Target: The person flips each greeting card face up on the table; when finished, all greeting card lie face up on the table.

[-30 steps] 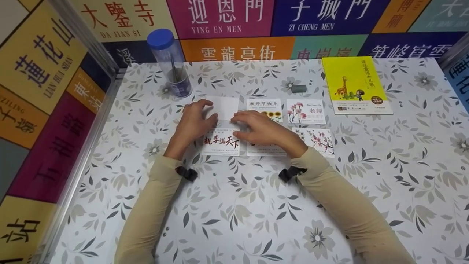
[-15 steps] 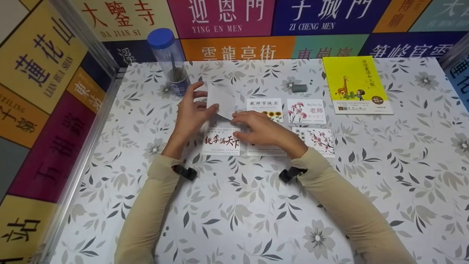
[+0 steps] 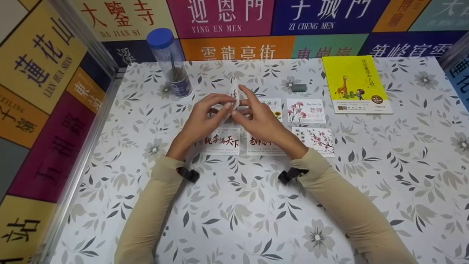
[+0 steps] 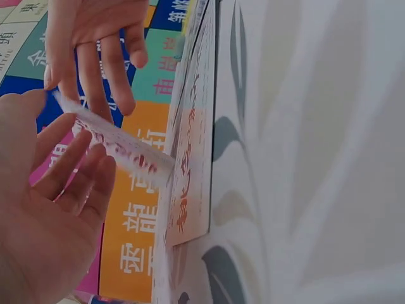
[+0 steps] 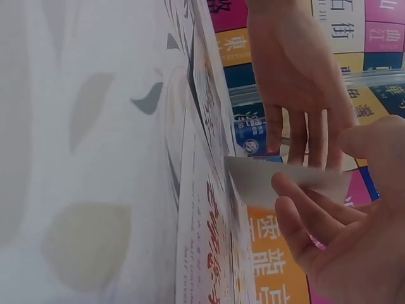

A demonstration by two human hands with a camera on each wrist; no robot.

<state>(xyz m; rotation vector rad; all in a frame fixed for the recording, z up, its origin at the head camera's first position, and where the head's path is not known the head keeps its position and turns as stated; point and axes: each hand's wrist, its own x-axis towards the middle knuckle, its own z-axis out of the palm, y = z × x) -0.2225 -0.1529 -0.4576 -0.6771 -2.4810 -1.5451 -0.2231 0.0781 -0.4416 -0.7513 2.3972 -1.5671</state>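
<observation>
Left hand (image 3: 205, 117) and right hand (image 3: 256, 117) meet over the tabletop (image 3: 256, 220), both pinching one small card (image 3: 234, 96) by the fingertips, lifted on edge above the card rows. Below: red-lettered card (image 3: 221, 141), second card (image 3: 265, 145), blossom card (image 3: 317, 141), carnation card (image 3: 306, 111). Farther back: blue-capped jar (image 3: 170, 62), yellow book (image 3: 353, 84), grey eraser (image 3: 299, 88).

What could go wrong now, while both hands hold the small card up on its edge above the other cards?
1. The card is held only at its edges by the left hand and right hand; it might slip and fall.
2. It may land on the peach-text card below and disturb the row.
3. Pinching could bend it.
</observation>
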